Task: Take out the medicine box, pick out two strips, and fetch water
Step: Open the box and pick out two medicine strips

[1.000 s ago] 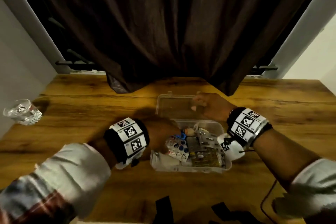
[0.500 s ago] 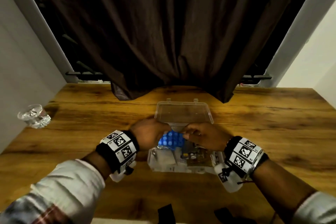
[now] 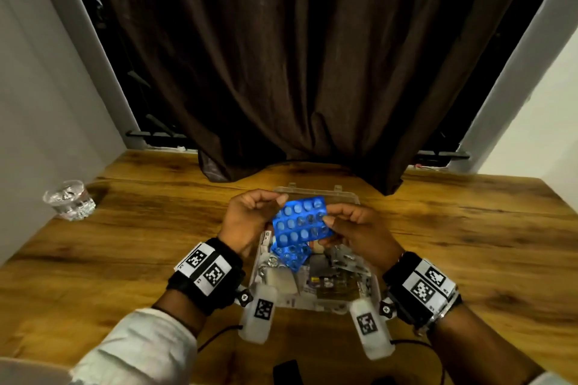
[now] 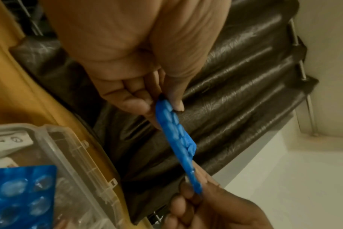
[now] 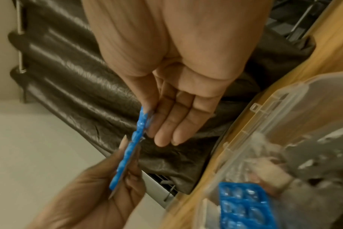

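Note:
A blue blister strip [image 3: 300,220] is held in the air above the open clear medicine box [image 3: 373,283]. My left hand [image 3: 280,199] pinches its far left corner, and my right hand [image 3: 328,223] pinches its right edge with the thumb on top. In the left wrist view the strip [image 4: 176,134] runs edge-on from my left fingertips [image 4: 166,106] down to the right hand [image 4: 206,201]. The right wrist view has the strip [image 5: 133,147] edge-on too. A second blue strip [image 3: 291,258] lies in the box among other packets. A glass of water [image 3: 69,200] stands at the far left.
The box's clear lid [image 3: 316,192] lies open flat behind the hands. A dark brown curtain [image 3: 297,72] hangs over the back edge of the wooden table [image 3: 469,244]. Grey walls close in on both sides. Cables trail from the wrist cameras at the near edge.
My hands came out of the box and raised one blue strip between them. The right hand left the lid and took the strip's right edge.

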